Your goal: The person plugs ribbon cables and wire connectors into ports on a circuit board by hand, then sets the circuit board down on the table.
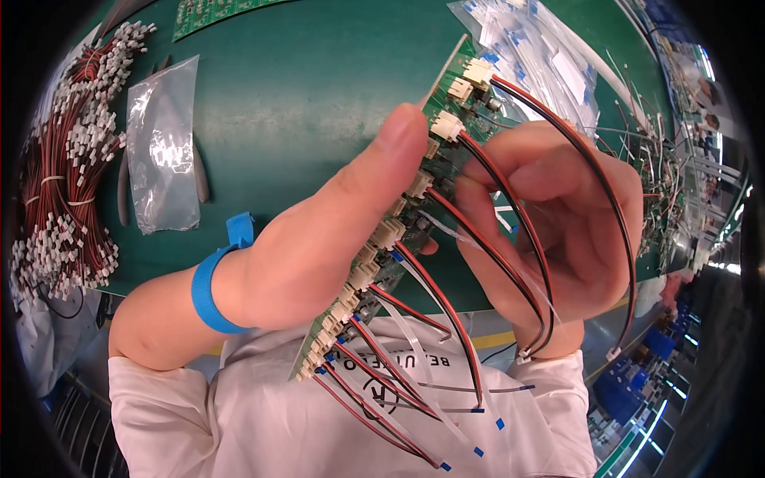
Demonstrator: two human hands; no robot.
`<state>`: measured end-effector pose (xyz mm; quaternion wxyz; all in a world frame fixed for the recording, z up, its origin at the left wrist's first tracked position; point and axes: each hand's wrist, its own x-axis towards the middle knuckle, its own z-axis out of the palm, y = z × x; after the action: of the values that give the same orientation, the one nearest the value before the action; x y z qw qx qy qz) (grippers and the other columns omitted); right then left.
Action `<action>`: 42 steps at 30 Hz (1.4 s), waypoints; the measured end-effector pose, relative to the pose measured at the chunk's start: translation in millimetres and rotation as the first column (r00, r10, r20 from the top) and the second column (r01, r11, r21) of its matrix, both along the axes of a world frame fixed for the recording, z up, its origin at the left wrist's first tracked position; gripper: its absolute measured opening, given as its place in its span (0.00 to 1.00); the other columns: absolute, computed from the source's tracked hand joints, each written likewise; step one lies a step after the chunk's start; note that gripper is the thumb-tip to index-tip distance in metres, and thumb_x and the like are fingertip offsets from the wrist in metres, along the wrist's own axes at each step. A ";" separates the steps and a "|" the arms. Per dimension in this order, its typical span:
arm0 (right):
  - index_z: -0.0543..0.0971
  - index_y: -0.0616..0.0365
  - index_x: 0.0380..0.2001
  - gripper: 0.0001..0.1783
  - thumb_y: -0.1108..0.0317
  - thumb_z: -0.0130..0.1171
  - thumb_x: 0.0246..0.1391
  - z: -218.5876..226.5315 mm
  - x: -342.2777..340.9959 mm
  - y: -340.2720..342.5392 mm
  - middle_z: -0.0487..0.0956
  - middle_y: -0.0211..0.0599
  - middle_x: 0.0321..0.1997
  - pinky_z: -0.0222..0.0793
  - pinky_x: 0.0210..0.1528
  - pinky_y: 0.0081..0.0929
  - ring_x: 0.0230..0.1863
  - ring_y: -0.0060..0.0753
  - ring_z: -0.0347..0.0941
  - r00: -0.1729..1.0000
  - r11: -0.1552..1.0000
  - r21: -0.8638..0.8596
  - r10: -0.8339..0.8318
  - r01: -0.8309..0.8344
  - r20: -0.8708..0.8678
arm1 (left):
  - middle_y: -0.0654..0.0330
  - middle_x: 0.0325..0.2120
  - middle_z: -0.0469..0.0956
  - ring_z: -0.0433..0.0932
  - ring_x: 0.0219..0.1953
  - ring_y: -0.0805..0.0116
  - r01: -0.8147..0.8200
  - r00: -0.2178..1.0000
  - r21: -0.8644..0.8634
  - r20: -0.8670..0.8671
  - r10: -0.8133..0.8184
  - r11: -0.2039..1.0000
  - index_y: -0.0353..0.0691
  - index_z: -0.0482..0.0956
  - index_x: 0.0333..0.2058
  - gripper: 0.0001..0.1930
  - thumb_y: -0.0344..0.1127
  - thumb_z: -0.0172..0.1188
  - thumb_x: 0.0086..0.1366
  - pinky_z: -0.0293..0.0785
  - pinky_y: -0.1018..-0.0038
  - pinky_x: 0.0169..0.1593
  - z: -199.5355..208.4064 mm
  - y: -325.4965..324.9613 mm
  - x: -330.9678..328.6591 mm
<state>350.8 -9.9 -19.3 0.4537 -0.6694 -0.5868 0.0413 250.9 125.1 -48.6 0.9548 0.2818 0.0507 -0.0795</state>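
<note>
My left hand grips a green circuit board held on edge, thumb along its near face; a blue band circles that wrist. A row of white connectors runs along the board, each with red-and-black wires arching off to the right and down. My right hand is on the far side of the board, fingers closed on one of those wires near the board's middle. Thin flat white ribbon cables with blue tips hang from the board's lower part.
On the green mat, a large bundle of red wires with white plugs lies at the left. Beside it are an empty clear plastic bag and pliers. Flat ribbon cables in bags lie at the upper right, with loose wires further right.
</note>
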 end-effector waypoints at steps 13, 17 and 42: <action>0.63 0.63 0.37 0.25 0.91 0.59 0.35 -5.3 0.0 -1.7 0.73 0.51 0.34 0.72 0.39 0.26 0.35 0.35 0.73 0.999 1.000 -0.003 -0.003 0.003 -0.038 | 0.63 0.63 0.49 0.51 0.62 0.73 0.091 0.996 -0.073 0.029 -0.089 0.993 0.40 0.45 0.63 0.24 0.39 0.33 0.71 0.46 0.75 0.63 -16.9 10.1 -5.4; 0.63 0.62 0.37 0.26 0.92 0.59 0.35 -4.9 -0.3 -2.0 0.73 0.52 0.34 0.72 0.39 0.26 0.35 0.35 0.73 0.999 1.000 -0.018 0.005 -0.006 -0.052 | 0.62 0.59 0.57 0.57 0.59 0.74 0.023 0.996 -0.079 -0.085 -0.029 0.997 0.39 0.52 0.61 0.25 0.44 0.34 0.71 0.51 0.75 0.61 -8.9 5.2 -3.6; 0.49 0.62 0.51 0.44 0.87 0.64 0.32 -13.6 1.8 -7.1 0.74 0.57 0.33 0.72 0.33 0.26 0.31 0.38 0.73 0.995 0.999 0.048 -0.016 0.011 0.102 | 0.55 0.50 0.69 0.71 0.49 0.62 0.154 0.972 0.394 -0.224 -0.068 0.906 0.36 0.60 0.56 0.33 0.60 0.34 0.65 0.67 0.66 0.54 -8.4 8.0 -8.0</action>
<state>352.6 -16.9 -32.9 0.4390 -0.6636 -0.6057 -0.0099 242.8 133.2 -57.0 0.8581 0.4681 0.1482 -0.1502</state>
